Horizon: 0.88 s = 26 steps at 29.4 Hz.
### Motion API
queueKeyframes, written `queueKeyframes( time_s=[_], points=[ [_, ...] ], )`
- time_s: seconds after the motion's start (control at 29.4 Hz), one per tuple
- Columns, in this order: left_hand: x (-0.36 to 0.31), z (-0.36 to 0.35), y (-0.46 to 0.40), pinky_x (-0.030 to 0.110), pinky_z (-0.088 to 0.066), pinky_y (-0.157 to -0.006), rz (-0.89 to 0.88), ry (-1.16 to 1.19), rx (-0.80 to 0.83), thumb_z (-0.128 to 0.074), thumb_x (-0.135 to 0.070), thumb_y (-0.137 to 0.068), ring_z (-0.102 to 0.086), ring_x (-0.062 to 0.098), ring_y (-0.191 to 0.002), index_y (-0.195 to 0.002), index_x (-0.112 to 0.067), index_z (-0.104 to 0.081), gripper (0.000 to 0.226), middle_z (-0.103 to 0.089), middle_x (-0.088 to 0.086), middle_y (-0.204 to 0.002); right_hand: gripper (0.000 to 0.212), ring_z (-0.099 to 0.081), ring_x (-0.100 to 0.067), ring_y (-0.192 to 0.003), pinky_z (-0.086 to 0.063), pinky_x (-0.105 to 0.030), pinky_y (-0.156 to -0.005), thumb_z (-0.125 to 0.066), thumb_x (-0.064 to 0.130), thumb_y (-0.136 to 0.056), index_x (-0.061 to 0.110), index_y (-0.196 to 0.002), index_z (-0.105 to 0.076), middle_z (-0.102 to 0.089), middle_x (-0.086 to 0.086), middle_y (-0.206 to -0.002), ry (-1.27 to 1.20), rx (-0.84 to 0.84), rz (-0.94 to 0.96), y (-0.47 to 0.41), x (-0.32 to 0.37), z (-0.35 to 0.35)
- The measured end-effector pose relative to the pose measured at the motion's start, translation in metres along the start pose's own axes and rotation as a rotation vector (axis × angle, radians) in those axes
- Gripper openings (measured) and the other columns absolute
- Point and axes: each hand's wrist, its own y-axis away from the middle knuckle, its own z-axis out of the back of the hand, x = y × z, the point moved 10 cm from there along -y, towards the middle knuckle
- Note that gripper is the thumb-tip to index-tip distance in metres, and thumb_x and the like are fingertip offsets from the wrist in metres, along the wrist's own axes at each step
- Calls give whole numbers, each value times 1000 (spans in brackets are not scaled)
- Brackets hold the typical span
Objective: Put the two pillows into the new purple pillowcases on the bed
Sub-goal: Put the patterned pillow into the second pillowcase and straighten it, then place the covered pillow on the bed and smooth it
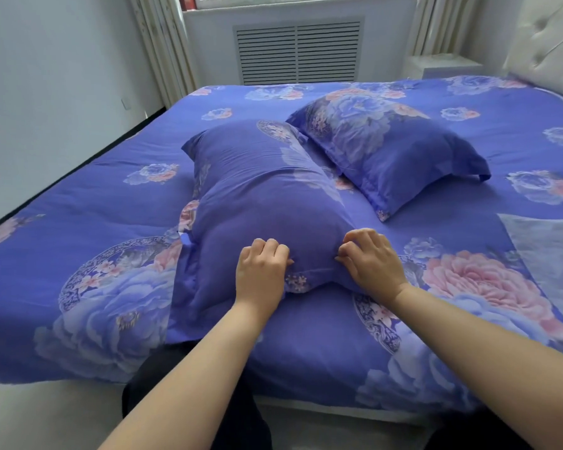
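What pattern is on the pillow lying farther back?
Purple-blue with large blue and pink flowers on the far pillow, seen in the head view.

1. Plain white wall (46,92) on the left, with a small socket plate (126,103) low down.
2. Pale floor (46,417) in the near left corner, beside the bed edge.
3. Window (303,0) at the far end, only its lower strip in view, daylight coming through.
4. Slatted white radiator cover (298,51) below the sill.
5. Cream curtains at both sides: left curtain (160,47), right curtain (436,24).
6. Tufted white headboard (550,50) at the right.
7. White bedside cabinet (442,66) just beside the headboard.
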Motion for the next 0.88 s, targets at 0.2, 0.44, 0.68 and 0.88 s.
queueKeyframes(
  time_s=[0.2,0.44,0.68,0.88],
  points=[
    [-29,-12,15,33,-43,-57,-108,1,170,-79,-18,-69,-53,22,-63,-65,-17,-55,24,-52,-1,-64,8,-55,-25,-73,-47,-35,-61,-58,15,-79,13,-71,-58,-61,-5,-81,-4,275,221,18,22,-29],
    [-55,-34,37,29,-40,-53,-235,-91,349,-83,-13,-48,-52,21,-57,-59,-18,-54,31,-52,-2,-59,14,-62,-29,-76,-41,-34,-49,-69,5,-74,8,-81,-57,-60,-11,-83,28,681,104,58,14,-58],
    [-54,-33,33,33,-42,-54,-105,-8,313,-80,-28,-66,-54,25,-63,-73,-16,-57,27,-55,2,-74,21,-54,-30,-102,-38,-35,-75,-50,38,-93,18,-93,-53,-59,-8,-106,-191,733,-576,95,-56,-44],
    [-123,-70,50,41,-47,-81,-146,249,568,-58,-34,-88,-53,30,-101,-117,-21,-56,32,-55,4,-111,52,-18,-35,-137,-17,-51,-111,-44,21,-90,22,-139,-28,-21,-11,-148,380,731,-1060,174,-176,45]
  ],
)
